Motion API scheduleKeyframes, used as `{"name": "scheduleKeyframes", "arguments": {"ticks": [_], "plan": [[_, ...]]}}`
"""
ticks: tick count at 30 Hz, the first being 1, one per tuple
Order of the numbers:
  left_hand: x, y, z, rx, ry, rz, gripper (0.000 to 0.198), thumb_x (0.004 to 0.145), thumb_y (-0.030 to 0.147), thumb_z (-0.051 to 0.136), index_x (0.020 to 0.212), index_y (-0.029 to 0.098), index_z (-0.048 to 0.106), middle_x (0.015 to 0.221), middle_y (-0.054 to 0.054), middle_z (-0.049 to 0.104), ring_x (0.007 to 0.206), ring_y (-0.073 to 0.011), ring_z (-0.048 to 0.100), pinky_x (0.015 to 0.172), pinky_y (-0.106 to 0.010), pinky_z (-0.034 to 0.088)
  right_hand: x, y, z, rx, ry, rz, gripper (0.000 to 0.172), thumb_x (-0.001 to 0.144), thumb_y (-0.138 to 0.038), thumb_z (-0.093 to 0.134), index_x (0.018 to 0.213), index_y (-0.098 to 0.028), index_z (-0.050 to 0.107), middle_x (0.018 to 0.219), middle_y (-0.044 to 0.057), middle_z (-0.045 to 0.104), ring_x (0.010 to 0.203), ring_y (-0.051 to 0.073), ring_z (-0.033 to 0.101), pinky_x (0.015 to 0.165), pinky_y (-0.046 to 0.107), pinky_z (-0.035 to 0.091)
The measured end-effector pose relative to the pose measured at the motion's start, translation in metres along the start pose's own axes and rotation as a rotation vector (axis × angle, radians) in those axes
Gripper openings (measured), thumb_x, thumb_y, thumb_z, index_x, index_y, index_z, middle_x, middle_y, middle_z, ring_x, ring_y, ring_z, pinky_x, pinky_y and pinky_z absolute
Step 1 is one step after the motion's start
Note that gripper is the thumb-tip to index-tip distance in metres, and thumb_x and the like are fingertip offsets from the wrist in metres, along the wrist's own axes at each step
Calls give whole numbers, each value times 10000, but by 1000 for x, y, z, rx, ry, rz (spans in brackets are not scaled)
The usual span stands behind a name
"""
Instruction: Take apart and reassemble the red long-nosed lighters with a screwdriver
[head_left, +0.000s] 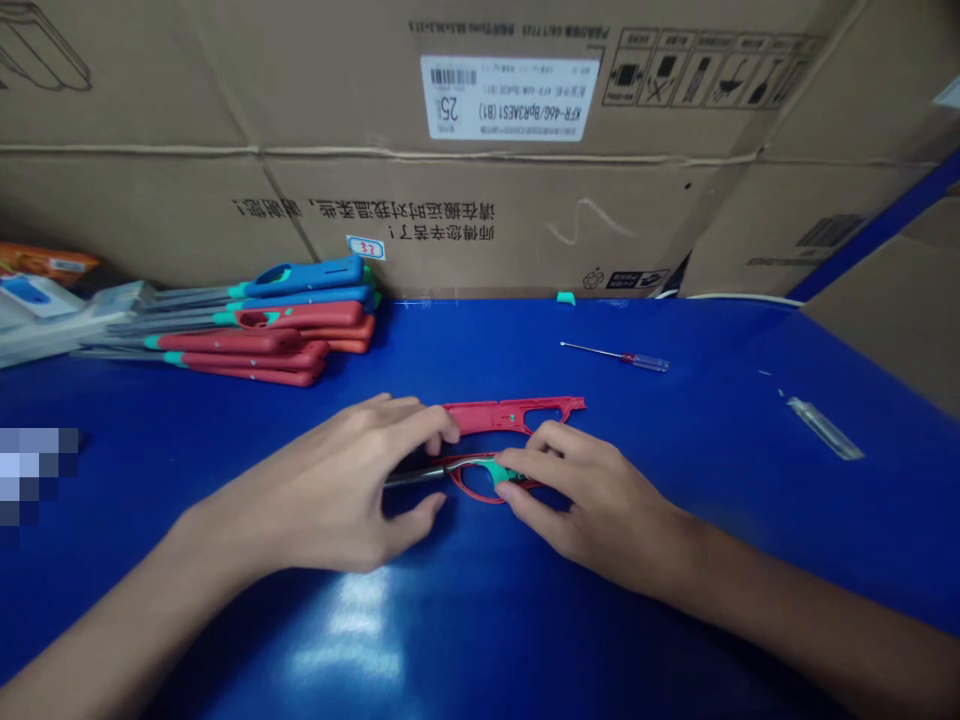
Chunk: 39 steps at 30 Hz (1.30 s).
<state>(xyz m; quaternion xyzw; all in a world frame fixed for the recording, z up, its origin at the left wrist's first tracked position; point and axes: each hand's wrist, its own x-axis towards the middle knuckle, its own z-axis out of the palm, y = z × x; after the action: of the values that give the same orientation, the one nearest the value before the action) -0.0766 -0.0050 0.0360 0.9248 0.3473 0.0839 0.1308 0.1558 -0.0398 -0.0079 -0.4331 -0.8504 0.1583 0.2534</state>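
A red plastic half-shell of a stick lighter lies flat on the blue table. Just in front of it lies the other red shell half with a metal tube and a green trigger in it. My left hand arches over the tube end, fingertips touching both shells. My right hand pinches the green trigger and the red loop of the nearer shell.
A stack of finished red and blue lighters lies at the back left. A small screwdriver and a loose green piece lie behind the hands, a clear plastic piece at the right. Cardboard boxes wall the back.
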Motion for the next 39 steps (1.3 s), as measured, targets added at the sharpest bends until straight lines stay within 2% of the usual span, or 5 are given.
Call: {"name": "scheduleKeyframes", "arguments": {"ticks": [3, 6, 13, 24, 39], "plan": [[0, -5, -3, 70, -64, -12, 52, 773, 222, 588, 809, 209, 623, 779, -7, 633, 713, -184, 578, 708, -331, 425, -1, 0, 0, -2, -5, 18, 202, 903, -249, 561, 1012, -187, 720, 833, 43, 597, 708, 134, 565, 666, 270, 484], [1, -8, -1, 86, -35, 10, 65, 779, 198, 562, 749, 205, 619, 740, -1, 631, 688, -172, 577, 721, -329, 416, 0, -1, -1, -7, -21, 25, 199, 907, -248, 552, 1007, -195, 716, 837, 39, 597, 714, 132, 563, 667, 268, 480], [1, -7, 1, 130, 158, 34, 83, 803, 199, 496, 784, 177, 574, 712, -25, 578, 650, -174, 544, 608, -295, 402, 1, -2, -1, -19, -26, 32, 190, 906, -245, 550, 998, -194, 708, 832, 33, 585, 706, 131, 554, 652, 267, 469], [6, 1, 17, 18, 90, -4, 153, 833, 178, 489, 957, 174, 579, 779, -13, 623, 652, -146, 595, 598, -259, 440, 1, 1, 3, -54, -6, 24, 185, 918, -253, 531, 992, -191, 690, 832, 39, 591, 724, 144, 556, 698, 287, 481], [10, -3, 28, 4, 105, 30, 188, 947, 243, 474, 896, 166, 638, 817, -33, 656, 711, -158, 615, 656, -270, 444, 2, 0, 0, -42, -42, 8, 208, 928, -238, 510, 1032, -179, 679, 859, 48, 594, 748, 151, 560, 721, 303, 490]]}}
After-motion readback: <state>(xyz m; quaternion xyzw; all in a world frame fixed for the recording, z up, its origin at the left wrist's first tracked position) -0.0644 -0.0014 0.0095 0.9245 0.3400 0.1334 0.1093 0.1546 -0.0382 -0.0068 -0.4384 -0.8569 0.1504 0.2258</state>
